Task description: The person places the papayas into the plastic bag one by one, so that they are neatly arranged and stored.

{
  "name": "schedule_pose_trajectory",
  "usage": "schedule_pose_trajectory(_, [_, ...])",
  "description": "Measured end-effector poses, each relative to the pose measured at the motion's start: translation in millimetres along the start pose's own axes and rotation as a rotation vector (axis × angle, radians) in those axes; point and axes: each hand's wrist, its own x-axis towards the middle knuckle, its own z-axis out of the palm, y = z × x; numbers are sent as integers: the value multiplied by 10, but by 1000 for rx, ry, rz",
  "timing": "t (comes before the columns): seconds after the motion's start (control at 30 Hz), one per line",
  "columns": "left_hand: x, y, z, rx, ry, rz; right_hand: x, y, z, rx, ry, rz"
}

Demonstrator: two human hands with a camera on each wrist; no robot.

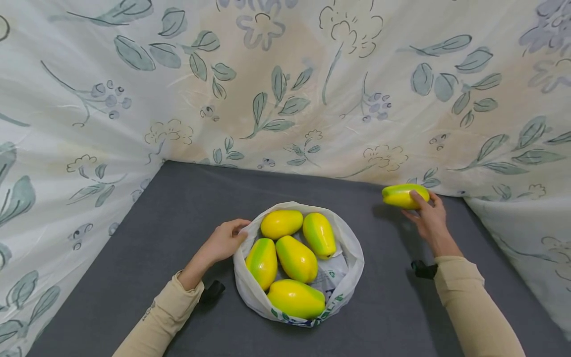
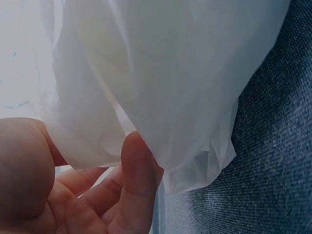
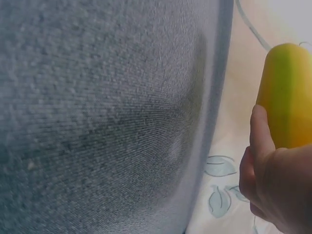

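A white plastic bag stands on the dark table with its mouth wide and its rim rolled. Several yellow-green papayas lie inside it. At the bag's left rim, my left hand grips the plastic; the left wrist view shows the thumb and fingers about the bag's thin white side. Over the back right of the table, my right hand holds another papaya, lying sideways and raised above its shadow. That papaya is partly cut off in the right wrist view.
A dark grey cloth covers the table. Pale curtains with printed leaves and flowers hang close behind and along both sides. Black wrist straps show near the sleeves.
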Motion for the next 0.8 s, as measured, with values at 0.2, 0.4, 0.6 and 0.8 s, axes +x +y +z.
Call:
schedule_pose_trajectory(0.2, [1,7,1,1,1,4,-187,-128,68,-48,-98,-24])
schedule_pose_trajectory(0.4, [-16,33,-8,8,1,13,-88,-27,43,-40,-161,-82])
schedule_pose_trajectory(0.6, [-29,54,-13,4,-2,12,-55,41,76,-43,-216,-128])
schedule_pose_trajectory(0.8, [-27,50,-16,3,-4,12,-761,-471,342,-51,-333,-68])
